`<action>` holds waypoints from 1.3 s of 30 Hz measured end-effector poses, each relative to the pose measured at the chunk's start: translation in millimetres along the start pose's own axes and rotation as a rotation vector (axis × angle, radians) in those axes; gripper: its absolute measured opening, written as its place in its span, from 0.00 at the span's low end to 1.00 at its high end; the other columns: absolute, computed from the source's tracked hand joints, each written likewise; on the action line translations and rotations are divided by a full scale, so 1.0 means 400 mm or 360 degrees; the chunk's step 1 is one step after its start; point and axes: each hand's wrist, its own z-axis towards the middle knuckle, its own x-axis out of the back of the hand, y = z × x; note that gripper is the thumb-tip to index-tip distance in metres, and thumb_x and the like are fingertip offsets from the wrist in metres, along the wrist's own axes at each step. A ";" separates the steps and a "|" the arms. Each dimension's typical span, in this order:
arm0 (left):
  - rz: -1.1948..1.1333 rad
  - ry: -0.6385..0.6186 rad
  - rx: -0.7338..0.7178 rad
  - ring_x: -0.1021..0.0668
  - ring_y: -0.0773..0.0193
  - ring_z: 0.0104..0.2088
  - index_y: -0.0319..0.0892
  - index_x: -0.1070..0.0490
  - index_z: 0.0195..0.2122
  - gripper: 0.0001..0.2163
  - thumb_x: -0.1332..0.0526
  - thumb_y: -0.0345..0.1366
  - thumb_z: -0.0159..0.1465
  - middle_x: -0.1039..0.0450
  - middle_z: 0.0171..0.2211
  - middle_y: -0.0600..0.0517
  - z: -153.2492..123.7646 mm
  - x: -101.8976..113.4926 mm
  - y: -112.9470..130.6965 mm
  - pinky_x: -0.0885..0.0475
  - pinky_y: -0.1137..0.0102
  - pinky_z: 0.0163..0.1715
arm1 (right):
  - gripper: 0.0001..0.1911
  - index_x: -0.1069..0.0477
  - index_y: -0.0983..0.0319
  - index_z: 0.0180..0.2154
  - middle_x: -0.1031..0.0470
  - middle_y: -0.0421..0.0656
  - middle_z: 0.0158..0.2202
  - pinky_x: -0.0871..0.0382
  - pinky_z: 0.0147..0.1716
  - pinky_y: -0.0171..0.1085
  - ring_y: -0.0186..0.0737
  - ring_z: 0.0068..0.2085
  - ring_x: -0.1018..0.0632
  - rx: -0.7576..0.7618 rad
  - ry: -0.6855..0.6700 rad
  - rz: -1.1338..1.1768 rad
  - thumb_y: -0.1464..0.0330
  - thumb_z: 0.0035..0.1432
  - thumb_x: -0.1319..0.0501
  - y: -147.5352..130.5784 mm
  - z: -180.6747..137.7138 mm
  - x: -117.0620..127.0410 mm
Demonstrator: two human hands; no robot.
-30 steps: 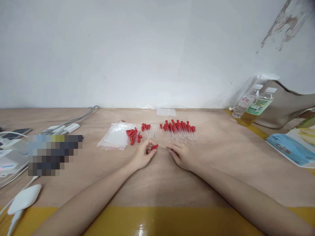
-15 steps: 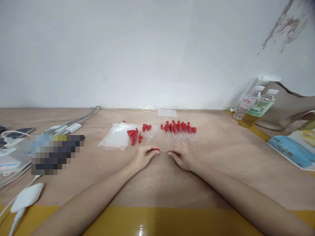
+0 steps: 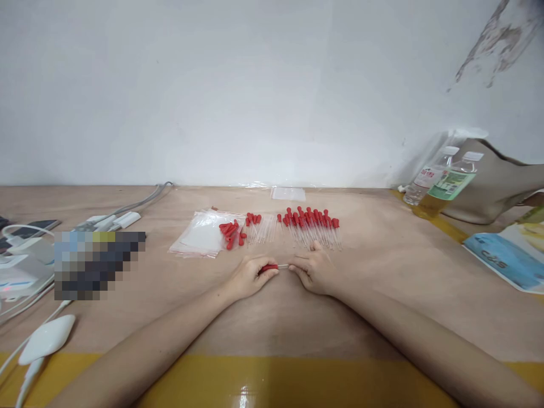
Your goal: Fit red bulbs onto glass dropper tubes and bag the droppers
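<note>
Dropper (image 3: 271,267), with a red, rubbery-looking bulb and a slim, see-through tube, lies nearly level between a person's two bare hands, at or just above the middle of the counter (image 3: 382,317). The left hand (image 3: 250,276) has its grip clamped on the bulb — thumb in front, fingers curled behind — while the right hand (image 3: 313,272) has its grip pinched together at the tube's other end, which the fingertips hide. Just beyond the hands, a dense row of matching droppers (image 3: 312,220) fans out, red flared bulbs toward the pale wall (image 3: 272,102), thin tubes toward the person. To their left lie bare clear tubes (image 3: 267,228), then loose red bulbs (image 3: 229,234), mostly heaped on thin, filmy plastic bags (image 3: 196,233). The counter is tan and faintly creased, edged in front by a glossy yellow band (image 3: 272,377).
</note>
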 end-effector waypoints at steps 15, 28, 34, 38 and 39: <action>0.0186 0.0102 -0.0185 0.28 0.62 0.39 0.43 0.32 0.42 0.12 0.43 0.41 0.59 0.29 0.38 0.50 0.017 0.041 0.003 0.34 0.69 0.39 | 0.12 0.29 0.62 0.30 0.29 0.42 0.30 0.48 0.34 0.36 0.35 0.32 0.32 -0.0176 -0.0159 0.0055 0.67 0.59 0.50 -0.017 0.033 0.029; 0.0856 0.0510 0.0465 0.31 0.57 0.37 0.42 0.35 0.32 0.09 0.44 0.42 0.56 0.36 0.34 0.48 0.001 0.127 -0.102 0.34 0.66 0.35 | 0.11 0.34 0.67 0.40 0.28 0.50 0.36 0.38 0.32 0.34 0.42 0.37 0.27 -0.1329 -0.0032 0.0071 0.71 0.54 0.48 0.086 0.240 -0.061; 0.0832 0.0457 0.0422 0.29 0.61 0.33 0.41 0.35 0.31 0.10 0.42 0.43 0.56 0.36 0.33 0.49 0.001 0.124 -0.102 0.33 0.68 0.33 | 0.12 0.33 0.66 0.40 0.29 0.54 0.38 0.36 0.35 0.39 0.47 0.41 0.27 -0.1343 -0.0196 -0.0052 0.72 0.56 0.51 0.074 0.256 -0.084; 0.0853 0.0475 0.0480 0.29 0.60 0.33 0.42 0.35 0.30 0.11 0.42 0.45 0.55 0.36 0.33 0.49 0.002 0.122 -0.096 0.34 0.68 0.32 | 0.13 0.32 0.65 0.40 0.29 0.53 0.39 0.35 0.37 0.41 0.48 0.43 0.28 -0.1364 -0.0250 -0.0046 0.69 0.56 0.50 0.061 0.267 -0.080; 0.0852 0.0489 0.0498 0.29 0.60 0.33 0.42 0.35 0.31 0.11 0.42 0.45 0.55 0.36 0.33 0.49 0.003 0.122 -0.095 0.34 0.68 0.31 | 0.13 0.31 0.64 0.40 0.29 0.53 0.40 0.35 0.36 0.41 0.48 0.43 0.27 -0.1380 -0.0275 -0.0038 0.69 0.56 0.50 0.058 0.272 -0.080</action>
